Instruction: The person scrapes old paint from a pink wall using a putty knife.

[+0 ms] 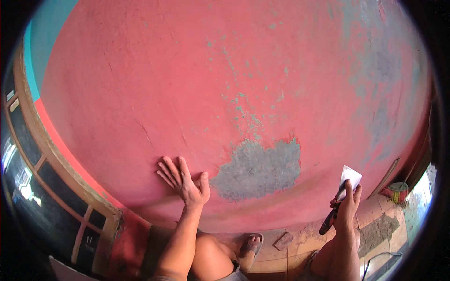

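My left hand (186, 183) lies flat against the red-painted wall (140, 93), its fingers spread. Just right of it is a rough grey patch (260, 171) where the paint is gone. Farther right, my right hand (348, 206) is closed around the dark handle of a putty knife (350, 177). The knife's pale, wide blade points up, with my thumb or a finger lying along its base. Whether the blade touches the wall I cannot tell. Small greenish chipped spots (248, 114) run up the wall above the grey patch.
At the left stands a wood-framed window or door with dark panes (58, 182). Below are floor tiles (267, 266), a loose brownish fragment (283, 241) and my sandalled foot (251, 244). A broom (397, 191) leans at the right beside a bright opening. Worn bluish paint covers the upper right wall.
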`<state>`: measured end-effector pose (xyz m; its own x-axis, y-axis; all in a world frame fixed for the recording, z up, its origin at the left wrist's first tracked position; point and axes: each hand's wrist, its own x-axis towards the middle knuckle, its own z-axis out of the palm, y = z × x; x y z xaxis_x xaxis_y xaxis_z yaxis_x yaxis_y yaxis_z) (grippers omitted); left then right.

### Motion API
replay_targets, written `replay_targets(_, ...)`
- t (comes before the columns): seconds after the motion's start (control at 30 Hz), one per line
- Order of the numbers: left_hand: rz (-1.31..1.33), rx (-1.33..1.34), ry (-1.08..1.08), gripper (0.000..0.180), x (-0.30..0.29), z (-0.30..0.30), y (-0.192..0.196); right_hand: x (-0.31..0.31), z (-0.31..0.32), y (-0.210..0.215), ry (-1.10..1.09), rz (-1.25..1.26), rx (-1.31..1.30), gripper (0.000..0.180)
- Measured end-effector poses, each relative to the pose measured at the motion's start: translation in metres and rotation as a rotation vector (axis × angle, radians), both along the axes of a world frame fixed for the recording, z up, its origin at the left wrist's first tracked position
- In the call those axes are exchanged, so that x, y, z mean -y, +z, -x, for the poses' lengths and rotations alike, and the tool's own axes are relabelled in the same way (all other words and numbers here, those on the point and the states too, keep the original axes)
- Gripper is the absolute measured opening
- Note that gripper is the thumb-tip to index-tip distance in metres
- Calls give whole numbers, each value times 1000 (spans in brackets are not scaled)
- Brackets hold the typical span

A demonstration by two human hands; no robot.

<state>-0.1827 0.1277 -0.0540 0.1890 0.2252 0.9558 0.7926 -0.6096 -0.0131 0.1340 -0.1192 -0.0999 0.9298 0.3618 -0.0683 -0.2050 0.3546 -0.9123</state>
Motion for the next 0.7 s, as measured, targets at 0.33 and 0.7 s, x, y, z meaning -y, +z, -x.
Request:
replay_targets(0.33, -22, 6, 56, 75, 0, 3, 4, -5, 1, -3, 33, 41, 130, 21)
replay_targets(0.7, 28, 68, -19, 73, -4, 1, -2, -16, 42, -11, 338, 247, 504, 53)
